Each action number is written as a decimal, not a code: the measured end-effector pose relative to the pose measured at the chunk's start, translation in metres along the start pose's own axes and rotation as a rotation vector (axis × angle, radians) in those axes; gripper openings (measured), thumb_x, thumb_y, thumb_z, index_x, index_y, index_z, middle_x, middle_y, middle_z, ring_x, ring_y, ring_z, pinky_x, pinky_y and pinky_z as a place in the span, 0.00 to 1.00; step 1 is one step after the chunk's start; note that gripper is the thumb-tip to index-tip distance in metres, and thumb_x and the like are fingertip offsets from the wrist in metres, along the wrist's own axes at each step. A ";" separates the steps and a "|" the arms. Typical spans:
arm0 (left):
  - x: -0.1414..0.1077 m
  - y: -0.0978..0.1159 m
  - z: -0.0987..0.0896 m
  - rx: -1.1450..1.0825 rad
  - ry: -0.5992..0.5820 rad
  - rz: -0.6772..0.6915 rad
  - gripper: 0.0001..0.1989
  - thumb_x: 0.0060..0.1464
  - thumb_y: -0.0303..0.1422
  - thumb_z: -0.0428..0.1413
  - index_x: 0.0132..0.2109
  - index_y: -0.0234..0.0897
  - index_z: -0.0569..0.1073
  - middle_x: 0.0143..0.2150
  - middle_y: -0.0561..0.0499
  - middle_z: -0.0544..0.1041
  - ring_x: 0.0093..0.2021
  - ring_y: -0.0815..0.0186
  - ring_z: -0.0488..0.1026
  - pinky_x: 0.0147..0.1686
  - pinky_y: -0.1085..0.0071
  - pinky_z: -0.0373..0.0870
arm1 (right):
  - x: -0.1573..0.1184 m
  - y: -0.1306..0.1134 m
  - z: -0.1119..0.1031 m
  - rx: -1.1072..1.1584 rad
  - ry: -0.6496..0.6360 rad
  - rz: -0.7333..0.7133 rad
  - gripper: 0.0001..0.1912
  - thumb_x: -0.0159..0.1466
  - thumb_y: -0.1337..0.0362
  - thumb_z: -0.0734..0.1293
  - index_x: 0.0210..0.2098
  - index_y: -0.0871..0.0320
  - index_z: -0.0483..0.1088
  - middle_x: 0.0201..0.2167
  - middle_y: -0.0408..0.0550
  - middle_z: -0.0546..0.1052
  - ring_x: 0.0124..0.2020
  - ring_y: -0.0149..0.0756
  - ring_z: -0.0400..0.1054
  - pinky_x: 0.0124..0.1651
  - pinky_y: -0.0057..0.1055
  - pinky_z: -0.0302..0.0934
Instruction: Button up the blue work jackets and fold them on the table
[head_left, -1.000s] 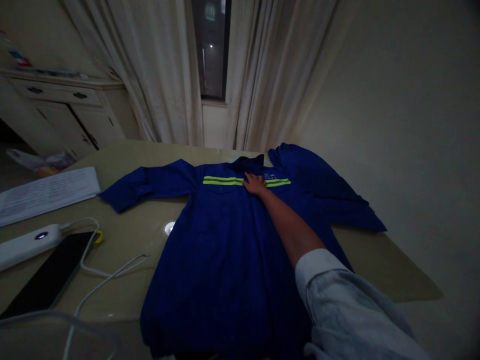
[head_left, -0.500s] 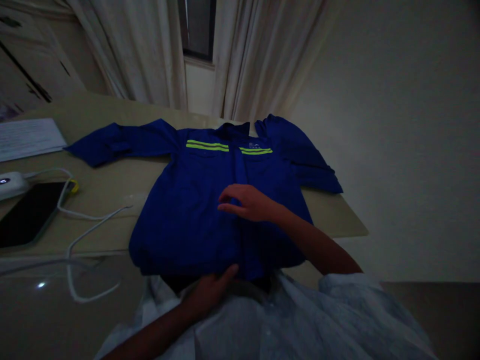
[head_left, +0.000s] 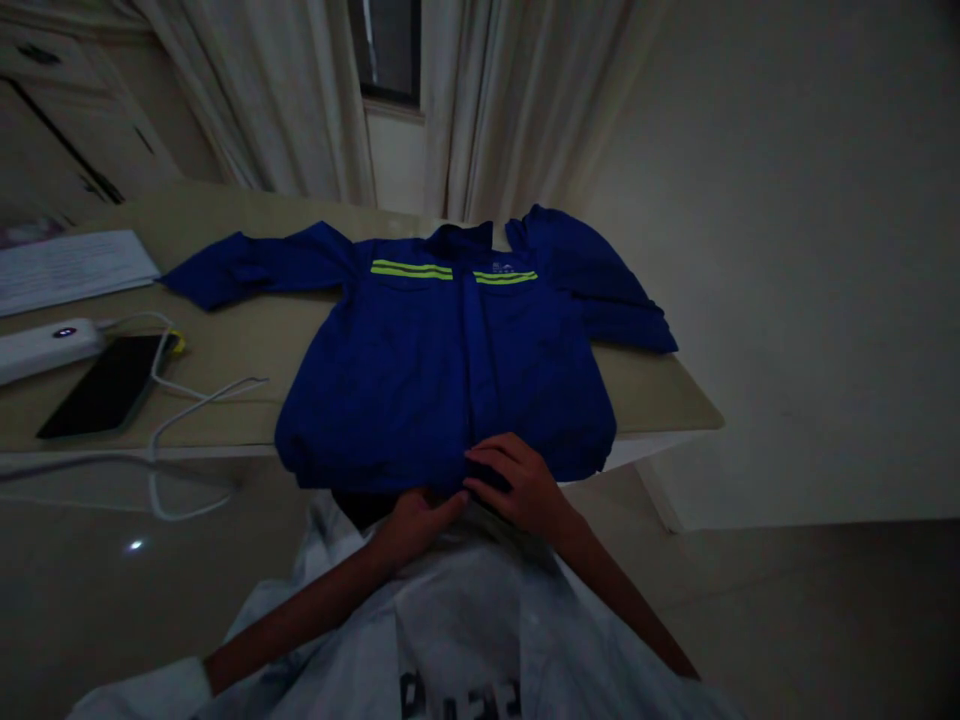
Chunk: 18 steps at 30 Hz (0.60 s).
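Note:
A blue jacket with yellow-green stripes lies spread on the table, its collar toward the curtains and its hem at the near edge. One sleeve reaches out to the left; the other bends down at the right. At the middle of the hem, my left hand has its thumb on top of the cloth and its fingers hidden beneath, pinching the edge. My right hand is beside it at the front placket, fingers curled on the hem.
On the table at the left are papers, a white device, a dark phone and a white cable hanging over the edge. Curtains hang behind; a wall stands at the right.
My right hand has come down from above the jacket's middle to the hem, beside my left hand. The left hand stays at the hem. The view has shifted slightly.

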<state>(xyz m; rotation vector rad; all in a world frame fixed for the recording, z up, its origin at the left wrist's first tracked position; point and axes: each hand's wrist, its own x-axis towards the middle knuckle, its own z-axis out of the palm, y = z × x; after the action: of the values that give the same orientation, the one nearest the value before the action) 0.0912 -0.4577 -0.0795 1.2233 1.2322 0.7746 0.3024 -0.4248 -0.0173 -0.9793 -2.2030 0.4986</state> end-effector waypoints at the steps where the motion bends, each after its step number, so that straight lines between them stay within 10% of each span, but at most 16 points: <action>1: 0.000 0.000 0.001 -0.003 -0.002 0.003 0.24 0.56 0.48 0.60 0.47 0.31 0.81 0.46 0.43 0.84 0.53 0.51 0.78 0.57 0.59 0.73 | -0.001 0.000 0.001 0.015 0.016 0.008 0.15 0.70 0.57 0.72 0.54 0.51 0.77 0.47 0.53 0.79 0.49 0.44 0.74 0.52 0.43 0.72; 9: 0.005 -0.002 0.004 -0.002 0.050 0.014 0.21 0.56 0.52 0.60 0.37 0.35 0.79 0.40 0.43 0.84 0.48 0.53 0.79 0.56 0.58 0.74 | 0.002 -0.001 0.009 -0.029 0.015 0.081 0.07 0.74 0.59 0.67 0.43 0.53 0.75 0.38 0.50 0.78 0.42 0.42 0.73 0.47 0.40 0.69; 18: 0.003 0.002 0.000 0.130 0.108 0.110 0.23 0.58 0.51 0.59 0.50 0.37 0.80 0.44 0.45 0.84 0.60 0.53 0.74 0.69 0.58 0.60 | 0.001 -0.001 0.009 -0.050 -0.006 0.121 0.08 0.74 0.56 0.66 0.43 0.54 0.71 0.37 0.49 0.76 0.39 0.41 0.72 0.42 0.36 0.66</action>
<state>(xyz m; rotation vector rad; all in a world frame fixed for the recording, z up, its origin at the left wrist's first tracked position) 0.0925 -0.4543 -0.0779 1.3793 1.3282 0.8616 0.2951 -0.4248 -0.0224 -1.1439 -2.1799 0.5035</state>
